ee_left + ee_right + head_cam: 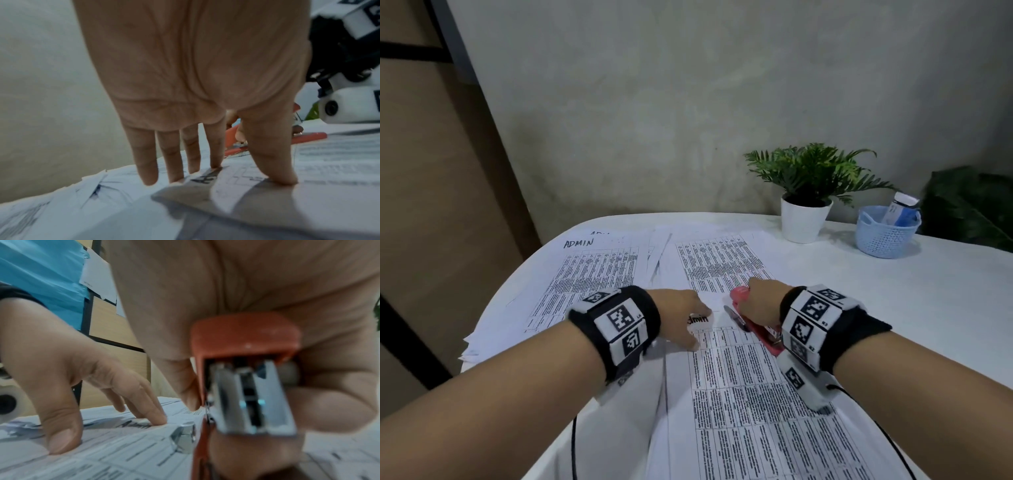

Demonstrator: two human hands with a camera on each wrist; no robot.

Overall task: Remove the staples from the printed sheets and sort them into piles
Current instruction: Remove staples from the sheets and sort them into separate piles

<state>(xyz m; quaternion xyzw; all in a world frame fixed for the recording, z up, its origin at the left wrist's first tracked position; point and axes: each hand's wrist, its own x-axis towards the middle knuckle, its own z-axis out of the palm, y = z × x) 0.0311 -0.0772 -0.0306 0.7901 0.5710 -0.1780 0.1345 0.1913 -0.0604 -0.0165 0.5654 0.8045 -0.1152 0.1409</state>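
A stapled set of printed sheets (750, 394) marked "Admin" lies in front of me on the white table (945, 308). My left hand (690, 323) presses it flat near its top corner with straight fingers and thumb (281, 177) spread apart. My right hand (760, 301) grips a red stapler (741, 296) just right of that corner. In the right wrist view the stapler (244, 337) shows its metal rear, and a metal part (184, 438) of it rests on the sheet beside my left hand (111, 431). No staple can be made out.
A pile headed "ADMIN" (592, 270) lies at the far left and another printed pile (719, 263) behind my hands. A potted plant (804, 222) and a blue basket (887, 236) stand at the back right. The table edge runs close on the left.
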